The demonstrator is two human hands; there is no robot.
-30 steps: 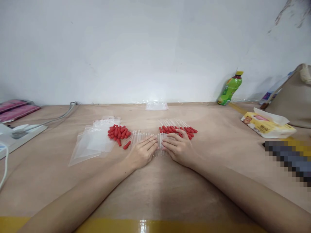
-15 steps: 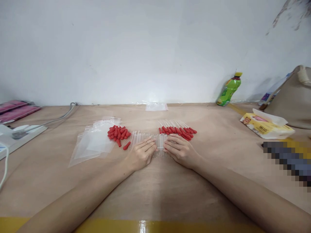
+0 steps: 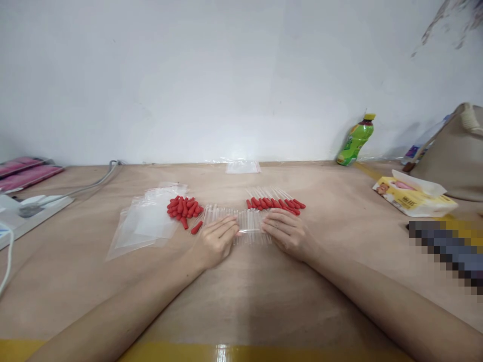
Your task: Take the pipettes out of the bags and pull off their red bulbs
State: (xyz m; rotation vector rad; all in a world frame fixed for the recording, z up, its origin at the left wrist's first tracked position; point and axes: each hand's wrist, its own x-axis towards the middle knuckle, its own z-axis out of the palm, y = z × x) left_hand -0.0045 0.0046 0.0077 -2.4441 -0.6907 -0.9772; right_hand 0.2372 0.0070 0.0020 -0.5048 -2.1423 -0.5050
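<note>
A row of clear glass tubes (image 3: 249, 221) lies flat on the wooden table (image 3: 241, 296), between my two hands. My left hand (image 3: 214, 242) rests on the left part of the row, fingers stretched out and flat. On the right part lies my right hand (image 3: 289, 232), its fingers also flat and apart. A heap of loose red rubber bulbs (image 3: 184, 207) sits just left of the tubes. Behind my right hand lie several tubes fitted with red bulbs (image 3: 275, 202).
Clear zip bags (image 3: 147, 221) are stacked at the left, one more (image 3: 243, 166) by the wall. A green bottle (image 3: 355, 140), a tissue pack (image 3: 414, 198) and a beige bag (image 3: 458, 156) stand at the right. A power strip with cables (image 3: 26, 211) lies far left.
My hands have slid apart along the row of tubes, the right one moving right and slightly toward me. More of the clear tubes now shows between them.
</note>
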